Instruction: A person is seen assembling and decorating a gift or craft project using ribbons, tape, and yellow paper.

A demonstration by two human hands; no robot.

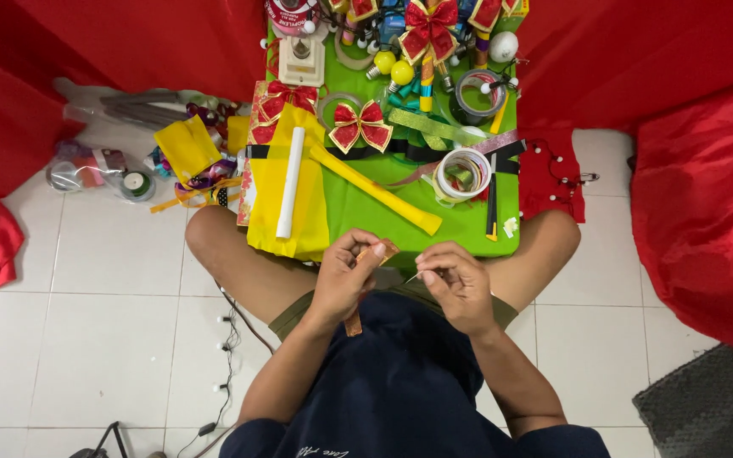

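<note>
Seated figure viewed from above, knees apart, hands meeting just in front of the near edge of a low green table (pixel 366 212). I am holding a narrow orange-brown ribbon strip (pixel 355 321) in my left hand (pixel 345 276): the fingers are curled and pressed together around its upper part, and its top end is showing beside my fingertips near the table edge. The strip's long axis is running almost vertically in the picture, from about 1 o'clock at the top to about 7 o'clock at the bottom, where the free end is hanging down over my dark blue shirt (pixel 400 373). My right hand (pixel 456 284) is lying at 3 o'clock of the left, close to it but apart, with thumb and forefinger pinched on something thin and pale that is too small to identify; its tip is pointing toward 9 o'clock, at the left hand. On the table, at 12 o'clock of my hands, a yellow stick (pixel 375 191) is lying with its long axis running from 10 o'clock to 4 o'clock. A white roll (pixel 290 182) is resting near-upright on a yellow sheet (pixel 286 216) at 11 o'clock. A red and gold bow (pixel 361 124) is sitting farther back, and a tape roll (pixel 463 173) is lying at 1 o'clock.
</note>
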